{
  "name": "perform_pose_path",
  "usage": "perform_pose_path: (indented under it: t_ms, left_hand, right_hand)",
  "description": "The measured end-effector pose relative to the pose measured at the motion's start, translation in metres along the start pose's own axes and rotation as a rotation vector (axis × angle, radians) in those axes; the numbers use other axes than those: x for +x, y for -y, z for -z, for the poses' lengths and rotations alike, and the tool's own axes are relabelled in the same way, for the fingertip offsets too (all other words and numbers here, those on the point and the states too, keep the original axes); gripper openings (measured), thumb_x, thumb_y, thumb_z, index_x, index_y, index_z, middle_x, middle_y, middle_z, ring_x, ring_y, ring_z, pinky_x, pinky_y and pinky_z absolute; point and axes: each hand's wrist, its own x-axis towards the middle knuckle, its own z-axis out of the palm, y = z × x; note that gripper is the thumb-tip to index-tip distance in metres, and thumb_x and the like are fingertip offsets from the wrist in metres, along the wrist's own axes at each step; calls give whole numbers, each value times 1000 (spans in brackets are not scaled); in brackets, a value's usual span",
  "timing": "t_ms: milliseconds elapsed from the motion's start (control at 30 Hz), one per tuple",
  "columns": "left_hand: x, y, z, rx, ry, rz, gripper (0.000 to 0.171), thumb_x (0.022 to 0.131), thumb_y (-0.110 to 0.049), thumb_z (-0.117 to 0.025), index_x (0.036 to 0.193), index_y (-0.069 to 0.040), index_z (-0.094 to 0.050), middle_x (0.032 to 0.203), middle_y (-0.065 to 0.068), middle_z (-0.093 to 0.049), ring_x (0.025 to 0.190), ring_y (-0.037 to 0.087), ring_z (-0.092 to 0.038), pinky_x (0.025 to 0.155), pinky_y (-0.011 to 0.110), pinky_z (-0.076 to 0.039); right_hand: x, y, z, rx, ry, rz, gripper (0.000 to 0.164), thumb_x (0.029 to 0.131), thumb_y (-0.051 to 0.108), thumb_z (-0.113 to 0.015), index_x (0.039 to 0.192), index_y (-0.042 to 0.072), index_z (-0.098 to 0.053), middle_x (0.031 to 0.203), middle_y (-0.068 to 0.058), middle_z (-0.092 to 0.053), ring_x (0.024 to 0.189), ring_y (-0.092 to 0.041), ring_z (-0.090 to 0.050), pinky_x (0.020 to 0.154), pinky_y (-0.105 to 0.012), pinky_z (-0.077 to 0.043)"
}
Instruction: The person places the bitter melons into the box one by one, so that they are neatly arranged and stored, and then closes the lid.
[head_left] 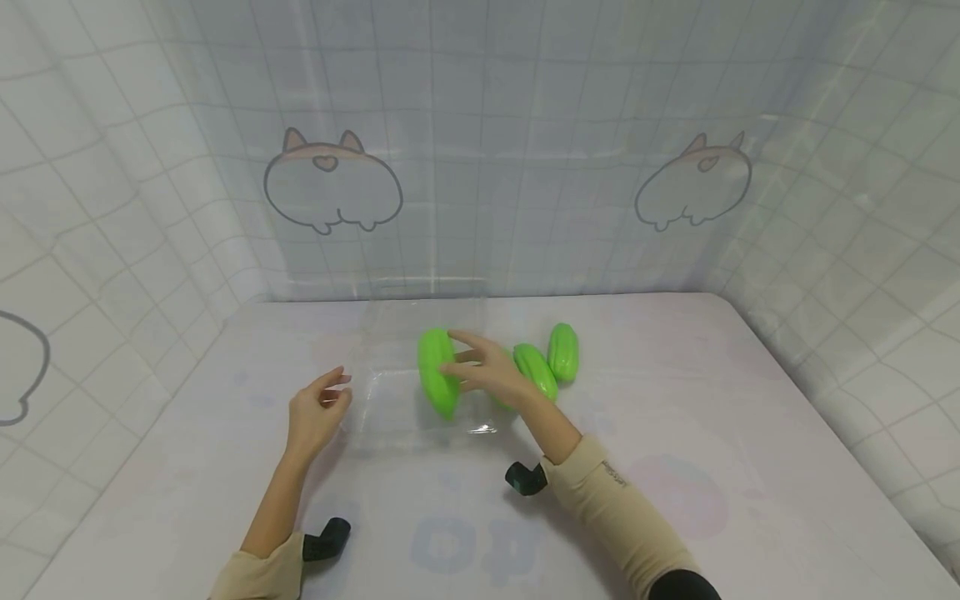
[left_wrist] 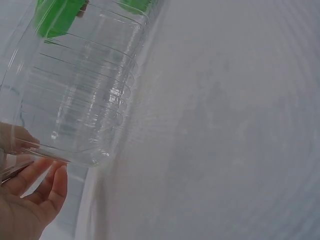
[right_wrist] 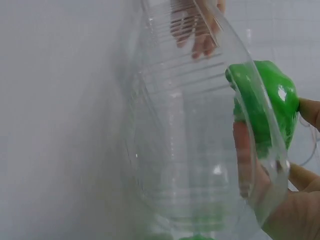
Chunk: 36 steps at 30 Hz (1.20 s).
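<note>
My right hand pinches a bright green, ribbed toy fruit between thumb and fingers. It overlaps the clear plastic box in the head view. The right wrist view shows the green fruit at the box's rim, partly seen through the plastic. My left hand is beside the box's left end, fingers loosely bent and apart from the thumb. In the left wrist view its fingertips lie right at the box's end.
Two more green fruits lie on the white table right of the box, and another is mostly hidden behind my right hand. Tile-patterned curtains enclose the back and sides. A black camera mount sits at my right wrist.
</note>
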Motion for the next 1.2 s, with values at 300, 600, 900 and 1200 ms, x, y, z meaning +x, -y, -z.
perform_pose_path:
  t_ms: [300,600,900,1200]
  left_hand:
    - [1,0,0,-44,46,53,43,88,-3,-54,130,9,-50,116,23,-63,97,37,-61,71,1,-41]
    - [0,0,0,-44,39,71,44,87,-2,-55,130,7,-50,115,22,-63,90,23,-62,71,1,-42]
    - [0,-1,-1,-63,36,74,44,87,-1,-54,130,9,-50,115,23,-63,93,32,-62,71,2,-42]
    - [-1,0,0,-57,35,92,45,86,-1,-55,129,8,-51,115,22,-63,85,11,-60,70,2,-43]
  right_hand:
    - [12,1,-14,-25,5,-48,69,84,23,-71,144,18,-38,133,-19,-50,107,-26,-58,78,-34,-56]
    - [21,-5,-34,-77,-2,-112,71,83,25,-72,145,14,-38,127,-22,-54,103,-27,-61,81,-37,-55]
    - [26,-10,-51,-115,-15,-136,73,82,25,-73,144,10,-38,124,-23,-56,101,-28,-62,77,-35,-56]
    - [31,-10,-61,-156,-6,-168,74,81,27,-73,144,11,-37,123,-22,-58,98,-24,-64,69,-29,-57]
